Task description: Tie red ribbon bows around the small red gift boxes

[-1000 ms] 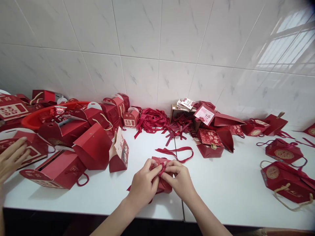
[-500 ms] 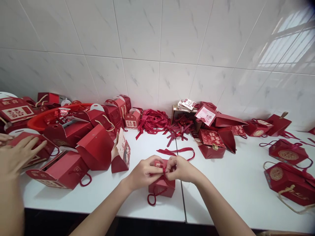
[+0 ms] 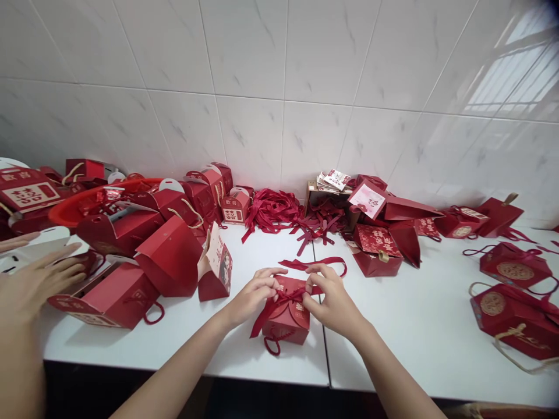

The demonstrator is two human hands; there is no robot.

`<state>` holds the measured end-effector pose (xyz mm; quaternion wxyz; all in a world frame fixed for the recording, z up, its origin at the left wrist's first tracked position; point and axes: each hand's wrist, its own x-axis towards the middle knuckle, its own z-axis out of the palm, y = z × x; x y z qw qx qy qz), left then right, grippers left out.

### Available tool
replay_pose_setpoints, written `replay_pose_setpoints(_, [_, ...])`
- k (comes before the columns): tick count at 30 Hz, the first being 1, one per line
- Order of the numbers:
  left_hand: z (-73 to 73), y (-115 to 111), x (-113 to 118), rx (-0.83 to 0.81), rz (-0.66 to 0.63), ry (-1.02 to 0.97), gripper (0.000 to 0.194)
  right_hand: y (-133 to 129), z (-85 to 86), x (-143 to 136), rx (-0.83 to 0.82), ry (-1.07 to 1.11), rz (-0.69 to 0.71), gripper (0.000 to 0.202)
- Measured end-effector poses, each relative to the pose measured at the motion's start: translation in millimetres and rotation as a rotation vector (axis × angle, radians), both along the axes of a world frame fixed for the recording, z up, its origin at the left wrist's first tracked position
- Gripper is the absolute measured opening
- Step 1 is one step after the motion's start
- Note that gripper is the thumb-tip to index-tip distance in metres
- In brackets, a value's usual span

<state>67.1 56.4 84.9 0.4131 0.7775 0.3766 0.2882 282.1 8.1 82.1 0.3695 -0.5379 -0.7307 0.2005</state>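
A small red box (image 3: 286, 326) stands on the white table between my hands, with a dark red ribbon (image 3: 288, 298) tied in a bow across its top. My left hand (image 3: 259, 291) pinches the bow's left side, and a ribbon tail hangs down below those fingers. On the right side of the bow, my right hand (image 3: 321, 291) has its thumb and fingers closed on the ribbon. A red cord loop (image 3: 273, 347) hangs from the front of the box. Behind the box lies a loose ribbon strip (image 3: 336, 262).
Another person's hands (image 3: 48, 273) hold a box at the far left. Several red boxes (image 3: 168, 256) crowd the left side around an orange-red basin (image 3: 65, 215). Ribbon piles (image 3: 273, 208) lie by the tiled wall. More boxes (image 3: 515, 317) stand at the right.
My hands have moved apart from the knot, and bow loops and a hanging tail now show. At the left, the other person's box has turned to show its white inside.
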Motion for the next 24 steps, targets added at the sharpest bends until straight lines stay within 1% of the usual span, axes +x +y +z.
replay_pose_setpoints(1, [-0.3,0.5,0.5,-0.005,-0.006,0.025,0.023,-1.0,-2.1,-0.6,0.043,-0.024,-0.027,0.007])
replay_pose_setpoints(2, [-0.4,0.9,0.1,0.031,-0.007,0.07,0.025,-2.1,-3.9,-0.7,0.076,-0.059,-0.052,0.008])
replay_pose_setpoints(4, [0.4,0.8,-2.8,0.186,0.009,0.199,0.025,-4.5,-6.0,0.7,0.118,-0.14,-0.088,0.01])
replay_pose_setpoints(6, [2.2,-0.7,-6.8,0.361,0.026,0.302,0.02,-6.5,-7.0,2.1,0.154,-0.199,-0.106,0.012])
replay_pose_setpoints(8, [4.0,-2.7,-9.7,0.453,-0.009,0.299,0.017,-7.7,-7.4,2.4,0.197,-0.222,-0.115,0.012])
replay_pose_setpoints(10, [4.5,-3.3,-11.6,0.489,-0.04,0.252,0.019,-7.9,-7.8,1.6,0.223,-0.223,-0.124,0.013])
replay_pose_setpoints(11, [4.1,-2.8,-12.5,0.522,-0.025,0.253,0.022,-7.9,-8.1,1.1,0.222,-0.217,-0.134,0.013])
replay_pose_setpoints(13, [2.0,-0.6,-14.9,0.631,0.057,0.315,0.027,-8.1,-8.7,0.1,0.195,-0.2,-0.159,0.018])
replay_pose_setpoints(15, [-1.2,1.2,-18.0,0.741,0.129,0.402,0.028,-9.1,-9.4,-0.7,0.162,-0.18,-0.186,0.025])
replay_pose_setpoints(17, [-5.2,1.1,-21.1,0.812,0.161,0.453,0.027,-10.8,-10.4,-0.6,0.136,-0.164,-0.193,0.029])
replay_pose_setpoints(19, [-10.8,-0.5,-23.2,0.841,0.193,0.471,0.026,-12.8,-12.2,1.5,0.113,-0.136,-0.189,0.03])
replay_pose_setpoints(21, [-18.6,-2.2,-23.7,0.818,0.226,0.453,0.025,-14.3,-15.4,5.9,0.079,-0.073,-0.158,0.029])
replay_pose_setpoints(23, [-27.6,-2.9,-22.5,0.75,0.242,0.381,0.023,-14.8,-20.7,11.2,0.029,0.053,-0.068,0.026])
replay_pose_setpoints(24, [-32.0,-3.0,-21.1,0.714,0.241,0.328,0.022,-14.7,-24.0,13.0,-0.007,0.124,0.006,0.029])
